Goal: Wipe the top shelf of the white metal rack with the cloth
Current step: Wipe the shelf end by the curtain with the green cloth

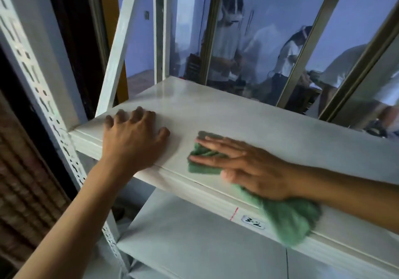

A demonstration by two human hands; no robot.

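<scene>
The right hand (248, 166) lies flat with fingers stretched out, pressing the green cloth (287, 216) onto the top shelf (259, 123); the cloth shows under the fingertips and trails behind the palm over the shelf's front edge. The left hand (131, 140) rests spread on the shelf, beside it.

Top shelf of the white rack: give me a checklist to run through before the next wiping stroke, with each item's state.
1. Cloth flat on the top shelf under the right hand: ok.
2. Left hand braced on the shelf, clear of the cloth: ok.
3. Shelf surface ahead free of objects: ok.
4. Cloth fully on the shelf: not ok, its tail hangs over the front edge.
5. Dust left on the shelf: cannot tell.
</scene>
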